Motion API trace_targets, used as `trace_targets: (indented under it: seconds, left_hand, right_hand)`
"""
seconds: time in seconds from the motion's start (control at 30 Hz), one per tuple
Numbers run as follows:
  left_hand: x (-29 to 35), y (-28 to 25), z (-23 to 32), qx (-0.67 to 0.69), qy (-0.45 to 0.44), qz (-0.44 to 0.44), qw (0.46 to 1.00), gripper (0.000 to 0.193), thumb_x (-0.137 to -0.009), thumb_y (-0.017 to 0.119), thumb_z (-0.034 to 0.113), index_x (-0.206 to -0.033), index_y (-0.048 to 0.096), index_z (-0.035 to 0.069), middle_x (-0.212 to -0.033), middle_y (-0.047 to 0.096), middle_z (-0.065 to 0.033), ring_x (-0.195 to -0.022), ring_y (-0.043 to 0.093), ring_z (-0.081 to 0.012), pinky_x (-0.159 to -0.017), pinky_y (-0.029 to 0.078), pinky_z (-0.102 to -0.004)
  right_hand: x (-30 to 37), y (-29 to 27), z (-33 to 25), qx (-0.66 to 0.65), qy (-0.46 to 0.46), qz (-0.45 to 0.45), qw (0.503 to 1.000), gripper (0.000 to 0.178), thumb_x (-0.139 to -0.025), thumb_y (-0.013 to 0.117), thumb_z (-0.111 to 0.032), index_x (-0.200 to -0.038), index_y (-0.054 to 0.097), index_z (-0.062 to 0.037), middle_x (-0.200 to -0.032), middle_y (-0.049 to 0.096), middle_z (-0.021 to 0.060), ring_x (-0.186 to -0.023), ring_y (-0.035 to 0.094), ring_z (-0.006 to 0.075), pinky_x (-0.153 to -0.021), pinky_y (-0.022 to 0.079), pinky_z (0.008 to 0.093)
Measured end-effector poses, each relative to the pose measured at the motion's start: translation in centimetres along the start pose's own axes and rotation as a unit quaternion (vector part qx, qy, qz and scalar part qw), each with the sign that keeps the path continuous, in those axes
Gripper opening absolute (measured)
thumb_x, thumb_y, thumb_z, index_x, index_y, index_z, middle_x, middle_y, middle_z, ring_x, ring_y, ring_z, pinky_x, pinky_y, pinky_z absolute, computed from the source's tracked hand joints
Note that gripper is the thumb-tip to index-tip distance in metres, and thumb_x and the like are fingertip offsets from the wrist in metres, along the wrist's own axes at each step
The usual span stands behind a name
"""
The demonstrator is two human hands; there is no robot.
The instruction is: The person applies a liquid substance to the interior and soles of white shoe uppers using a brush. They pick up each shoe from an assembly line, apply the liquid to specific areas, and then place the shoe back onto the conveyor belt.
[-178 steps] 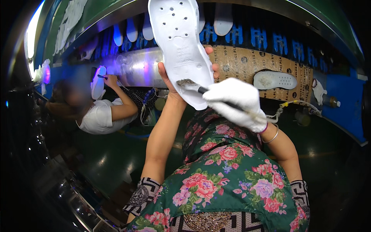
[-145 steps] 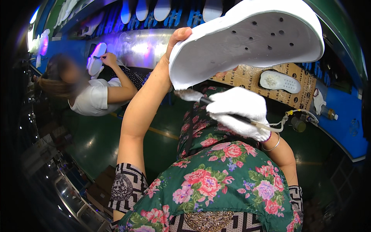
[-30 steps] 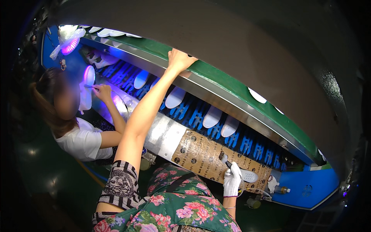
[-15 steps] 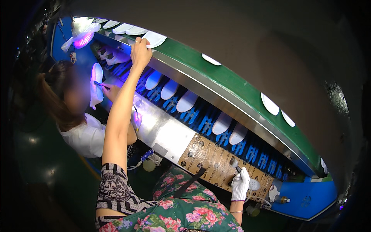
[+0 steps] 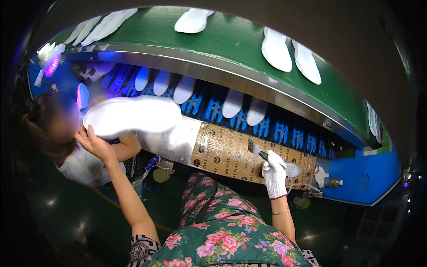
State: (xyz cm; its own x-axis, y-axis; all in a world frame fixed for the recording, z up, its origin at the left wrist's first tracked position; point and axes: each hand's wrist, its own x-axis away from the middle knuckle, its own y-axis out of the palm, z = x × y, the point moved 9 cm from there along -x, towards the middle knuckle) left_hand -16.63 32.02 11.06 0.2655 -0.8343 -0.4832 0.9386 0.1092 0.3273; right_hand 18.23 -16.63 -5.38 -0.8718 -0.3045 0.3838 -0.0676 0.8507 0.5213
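Note:
My bare left hand [image 5: 98, 146] pinches the heel end of a white shoe sole [image 5: 133, 116]. The sole is held up level above the metal edge of the machine and looks blurred. In my white-gloved right hand [image 5: 275, 175] is a small brush [image 5: 256, 150] with a dark handle, its bristles just over the cardboard covering [image 5: 222, 153]. Right beside the glove, a pale perforated sole-shaped piece [image 5: 292, 169] lies on the cardboard.
A green conveyor belt [image 5: 235, 42] with several white soles runs across the back. Below it, more soles stand in a row of blue holders [image 5: 213, 111]. A co-worker [image 5: 84, 164] sits close at the left. A bottle [image 5: 333, 182] stands at the right.
My left hand has come back from the belt toward me, bringing a white sole with it. My view has turned; the right hand still holds the brush over the cardboard.

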Motion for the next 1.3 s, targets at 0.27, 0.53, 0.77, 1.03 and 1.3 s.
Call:
trace_targets:
  seconds: [0.27,0.53,0.77,1.03,1.3]
  left_hand:
    - [19.4,8.4,-2.0,0.081,-0.379,-0.279,0.879,0.027,-0.094,0.054,0.013,-0.115,0.065,0.002,-0.093,0.067,-0.0057,-0.079,0.063,-0.0108,-0.071,0.052,-0.0225]
    - [40.5,10.3,-2.4,0.201,-0.701,-0.334,0.598,0.059,-0.101,0.033,0.045,-0.133,0.049,-0.002,-0.121,0.063,-0.0188,-0.110,0.063,-0.0299,-0.099,0.048,-0.0428]
    - [45.5,9.9,6.9,0.339,-0.795,-0.386,0.322,0.106,-0.078,0.022,0.091,-0.139,0.045,0.007,-0.113,0.060,-0.0255,-0.093,0.064,-0.0425,-0.081,0.053,-0.0525]
    - [40.3,13.4,5.0,0.333,-0.741,-0.255,0.524,0.091,-0.089,0.027,0.079,-0.145,0.037,0.008,-0.131,0.057,-0.0144,-0.112,0.060,-0.0340,-0.093,0.051,-0.0500]
    - [40.4,17.5,8.3,0.450,-0.682,-0.304,0.490,0.087,-0.093,0.016,0.076,-0.148,0.033,0.010,-0.136,0.052,-0.0123,-0.124,0.053,-0.0269,-0.104,0.045,-0.0413]
  right_hand:
    - [5.0,5.0,-4.1,-0.006,-0.010,-0.116,0.993,0.020,-0.085,0.069,-0.003,-0.104,0.066,0.0049,-0.080,0.066,0.0102,-0.062,0.062,0.0158,-0.051,0.047,0.0244]
    - [8.3,10.9,-7.6,0.065,-0.006,-0.249,0.966,0.017,-0.085,0.072,-0.005,-0.099,0.069,0.0019,-0.080,0.066,0.0040,-0.067,0.061,0.0103,-0.059,0.048,0.0229]
    - [8.0,9.2,-7.0,0.111,0.007,-0.246,0.963,0.018,-0.086,0.073,-0.007,-0.102,0.069,-0.0011,-0.088,0.068,0.0028,-0.068,0.060,0.0046,-0.053,0.047,0.0184]
    - [9.0,12.3,-13.1,0.267,-0.299,-0.242,0.884,0.017,-0.076,0.078,-0.006,-0.093,0.075,-0.0012,-0.086,0.073,0.0094,-0.082,0.069,0.0198,-0.071,0.054,0.0311]
    - [10.4,14.3,-15.6,0.352,-0.470,-0.252,0.769,0.025,-0.074,0.076,-0.003,-0.099,0.073,-0.0039,-0.095,0.073,0.0104,-0.087,0.070,0.0252,-0.078,0.055,0.0338]
